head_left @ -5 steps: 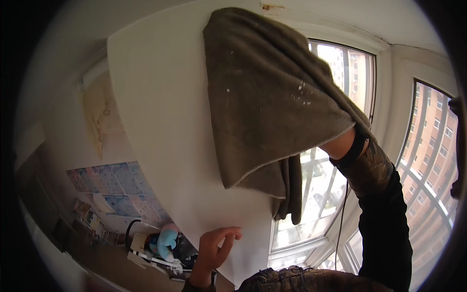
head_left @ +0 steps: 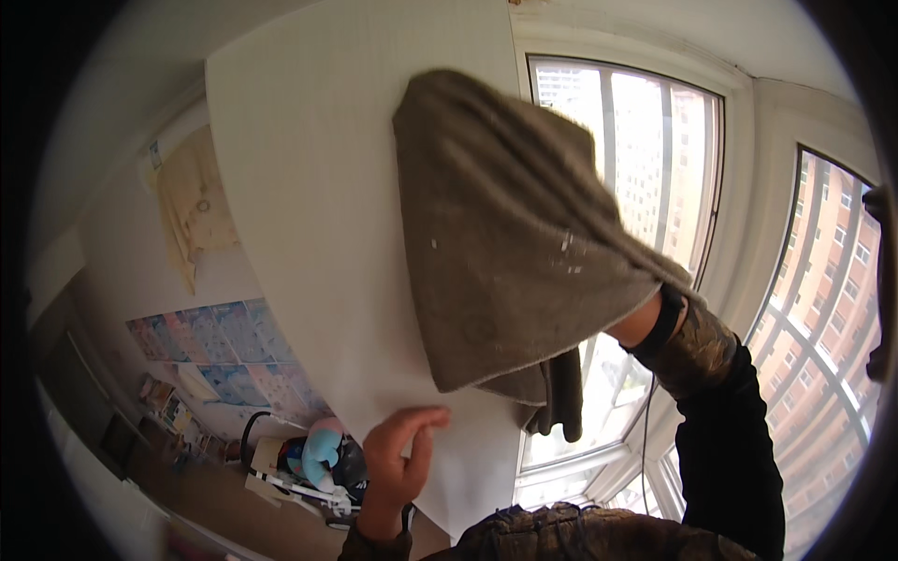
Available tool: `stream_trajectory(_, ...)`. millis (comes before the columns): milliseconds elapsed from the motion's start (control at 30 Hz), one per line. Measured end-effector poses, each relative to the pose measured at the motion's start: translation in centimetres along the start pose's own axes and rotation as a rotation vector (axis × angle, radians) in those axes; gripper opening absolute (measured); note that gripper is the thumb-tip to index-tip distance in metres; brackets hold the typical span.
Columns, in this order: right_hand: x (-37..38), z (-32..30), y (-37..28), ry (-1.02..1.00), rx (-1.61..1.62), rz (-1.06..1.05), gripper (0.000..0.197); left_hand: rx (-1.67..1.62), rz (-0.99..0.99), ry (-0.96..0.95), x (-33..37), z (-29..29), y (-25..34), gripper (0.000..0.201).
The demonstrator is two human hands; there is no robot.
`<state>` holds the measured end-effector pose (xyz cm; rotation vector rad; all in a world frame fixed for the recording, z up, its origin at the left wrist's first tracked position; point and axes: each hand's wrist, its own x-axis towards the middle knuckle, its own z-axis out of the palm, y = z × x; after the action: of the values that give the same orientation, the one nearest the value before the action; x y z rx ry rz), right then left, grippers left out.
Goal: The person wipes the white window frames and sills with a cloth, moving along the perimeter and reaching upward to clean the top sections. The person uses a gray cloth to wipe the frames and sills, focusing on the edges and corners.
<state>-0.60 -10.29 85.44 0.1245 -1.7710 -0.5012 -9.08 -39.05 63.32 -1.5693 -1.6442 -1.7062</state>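
Observation:
A brownish-grey cloth (head_left: 496,243) with small white specks is draped over my raised right hand (head_left: 639,323), up against a tall white panel (head_left: 318,187). The cloth hides the hand's fingers; only the wrist shows, with a dark band round it. One corner of the cloth and a folded strip hang down below. Lower and to the left, my left hand (head_left: 398,458) is held up with nothing in it. Its fingers bend to the right, and the thumb stands apart from them, a short way below the cloth's hanging corner.
Barred windows (head_left: 655,159) fill the right side, with a dark cord (head_left: 645,439) hanging before them. Posters (head_left: 215,346) cover the wall at left, below a pale draped cloth (head_left: 196,206). A white-framed item with a light-blue plush-like thing (head_left: 323,453) stands low at left.
My right hand has moved down with the cloth, showing more of the panel and window above. My left hand has shifted slightly up and left.

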Motion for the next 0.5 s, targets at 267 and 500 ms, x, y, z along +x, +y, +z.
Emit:
stream_trajectory(267,-5.1,-1.3,-4.4,-0.057,0.212,0.077,0.032,0.124,0.112,0.122,0.8,3.4,1.9,0.063)
stream_trajectory(500,-11.7,-8.0,-9.9,-0.256,0.683,0.395,0.030,-0.245,-0.003,-0.028,-3.0,10.8,2.3,0.098)
